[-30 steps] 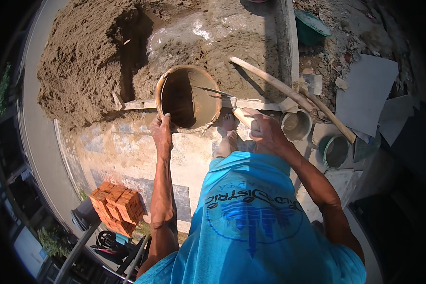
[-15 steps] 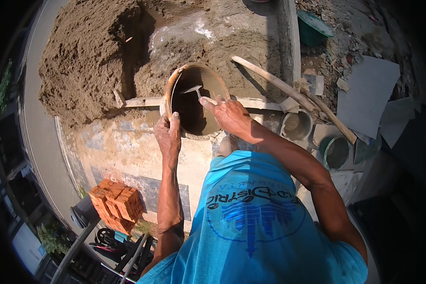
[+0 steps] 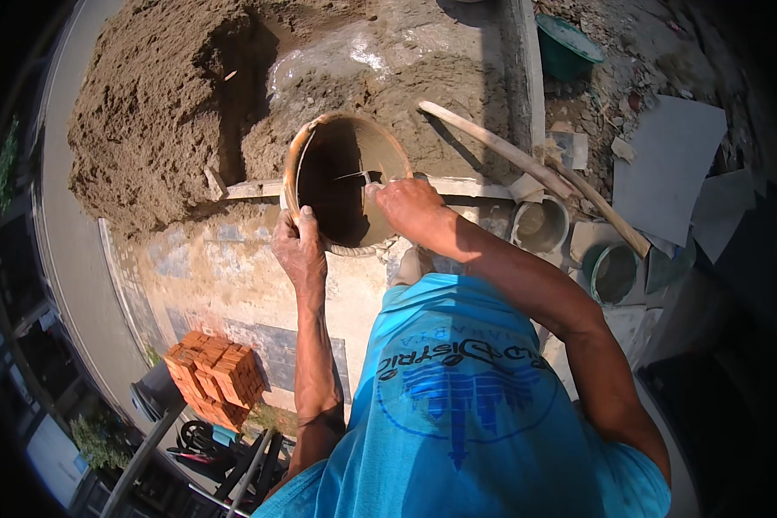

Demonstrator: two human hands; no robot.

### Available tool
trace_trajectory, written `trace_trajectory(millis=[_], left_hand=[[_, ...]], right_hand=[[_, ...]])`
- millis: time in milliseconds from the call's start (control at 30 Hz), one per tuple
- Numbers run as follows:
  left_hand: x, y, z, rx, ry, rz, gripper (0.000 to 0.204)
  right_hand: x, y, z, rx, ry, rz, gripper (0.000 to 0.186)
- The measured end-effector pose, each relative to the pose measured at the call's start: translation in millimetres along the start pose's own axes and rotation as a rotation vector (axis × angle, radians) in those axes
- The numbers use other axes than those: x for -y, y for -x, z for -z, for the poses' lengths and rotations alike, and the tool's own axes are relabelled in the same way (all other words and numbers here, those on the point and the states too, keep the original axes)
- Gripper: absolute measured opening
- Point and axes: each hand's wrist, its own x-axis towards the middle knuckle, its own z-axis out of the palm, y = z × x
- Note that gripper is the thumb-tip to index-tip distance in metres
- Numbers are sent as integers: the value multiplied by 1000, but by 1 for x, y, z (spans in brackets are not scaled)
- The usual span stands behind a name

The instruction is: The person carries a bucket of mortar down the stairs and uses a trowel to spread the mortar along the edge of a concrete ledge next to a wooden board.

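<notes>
A round bucket [image 3: 388,154] with a worn, mortar-stained rim leans with its mouth facing me. Its inside is partly in deep shadow. My left hand [image 3: 300,250] is closed on the rim at the lower left, thumb over the edge. Inside the mouth, my right hand [image 3: 413,209] is closed around the handle of a small trowel [image 3: 351,176]. The trowel's blade points left and shows nearly edge-on. What lies at the bottom of the bucket is hidden by the shadow.
Beyond the bucket lies a sand heap [image 3: 147,112], bordered by a wooden board [image 3: 475,188]. A long wooden handle [image 3: 501,151] slants to the right, near a mortar-crusted pail [image 3: 540,226] and a green bucket [image 3: 613,274]. Stacked bricks [image 3: 214,375] stand at lower left.
The bucket and my left hand have shifted slightly left. My right hand has turned the trowel, so its blade now looks thinner and sits a little lower in the mouth.
</notes>
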Motion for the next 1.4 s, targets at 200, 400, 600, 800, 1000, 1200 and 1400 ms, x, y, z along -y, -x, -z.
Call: trace_trajectory(millis=[200, 400, 600, 800, 1000, 1200, 1400], left_hand=[[4, -4, 8, 33, -222, -209, 28], [4, -5, 16, 57, -199, -196, 31], [-5, -9, 21, 111, -306, -228, 32], [-4, -10, 18, 72, -341, -314, 28], [-7, -12, 13, 18, -364, -427, 29], [-2, -18, 16, 96, -330, -354, 30], [-5, -20, 17, 140, -233, -185, 32]], right_hand=[[-14, -5, 17, 275, -245, -56, 33], [-52, 6, 43, 549, -892, -143, 55], [-85, 27, 30, 64, -563, 105, 57], [-78, 24, 28, 145, -404, -15, 53], [-68, 42, 33, 422, -1198, -149, 55], [-62, 54, 56, 526, -1329, -242, 54], [-79, 54, 48, -92, -552, 38, 53]])
